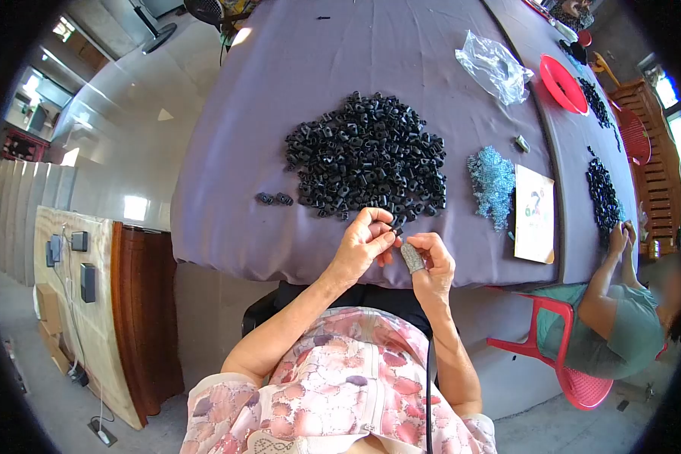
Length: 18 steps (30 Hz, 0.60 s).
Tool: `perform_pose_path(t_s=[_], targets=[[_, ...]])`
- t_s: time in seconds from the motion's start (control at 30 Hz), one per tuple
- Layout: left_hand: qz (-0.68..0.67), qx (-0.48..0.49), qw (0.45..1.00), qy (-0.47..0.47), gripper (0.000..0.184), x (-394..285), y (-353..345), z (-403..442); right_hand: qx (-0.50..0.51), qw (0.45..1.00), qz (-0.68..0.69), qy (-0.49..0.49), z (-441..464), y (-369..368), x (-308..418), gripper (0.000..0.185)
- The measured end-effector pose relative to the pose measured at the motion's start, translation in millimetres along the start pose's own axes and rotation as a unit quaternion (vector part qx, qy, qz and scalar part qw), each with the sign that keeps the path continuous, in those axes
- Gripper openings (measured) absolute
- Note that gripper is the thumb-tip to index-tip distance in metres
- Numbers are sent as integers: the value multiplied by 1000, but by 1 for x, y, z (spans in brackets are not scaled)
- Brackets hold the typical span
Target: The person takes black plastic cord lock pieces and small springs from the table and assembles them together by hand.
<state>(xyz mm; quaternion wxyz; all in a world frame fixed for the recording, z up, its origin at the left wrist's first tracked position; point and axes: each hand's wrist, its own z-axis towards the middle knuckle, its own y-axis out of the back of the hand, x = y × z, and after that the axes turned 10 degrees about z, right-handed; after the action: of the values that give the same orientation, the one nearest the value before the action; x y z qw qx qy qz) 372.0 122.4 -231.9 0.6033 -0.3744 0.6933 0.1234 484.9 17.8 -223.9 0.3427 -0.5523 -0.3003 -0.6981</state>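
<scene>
My left hand (365, 246) pinches a small black plastic piece (399, 225) at the near edge of a large heap of similar black pieces (367, 155). Close beside it, my right hand (433, 271) is closed, with its fingertips near the held piece. A grey, rough-looking cover (412, 257) shows at its fingers; it seems to be wrapped round one finger. Whatever those fingertips hold is too small to make out. Two black pieces (274, 199) lie apart, left of the heap. Right of the heap is a pile of small clear-blue pieces (492, 185).
A purple cloth (234, 151) covers the table. On it lie a printed card (534, 216), a small object (522, 144), a clear plastic bag (494, 66) and a red basin (561, 85). At right, a person (620, 325) on a red chair (583, 386) handles another black heap (602, 193).
</scene>
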Motion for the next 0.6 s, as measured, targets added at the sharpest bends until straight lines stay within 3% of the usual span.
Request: perform_pose_path(t_s=[0.17, 0.37, 0.6], targets=[[16, 42, 999, 3, 33, 5, 5, 1, 6, 999, 31, -13, -1, 1, -7, 25], [-7, 49, 998, 28, 21, 0, 5, -3, -6, 998, 51, -24, 0, -4, -2, 24], [-88, -20, 994, 57, 16, 4, 7, -2, 1, 1000, 21, -11, -2, -4, -3, 24]])
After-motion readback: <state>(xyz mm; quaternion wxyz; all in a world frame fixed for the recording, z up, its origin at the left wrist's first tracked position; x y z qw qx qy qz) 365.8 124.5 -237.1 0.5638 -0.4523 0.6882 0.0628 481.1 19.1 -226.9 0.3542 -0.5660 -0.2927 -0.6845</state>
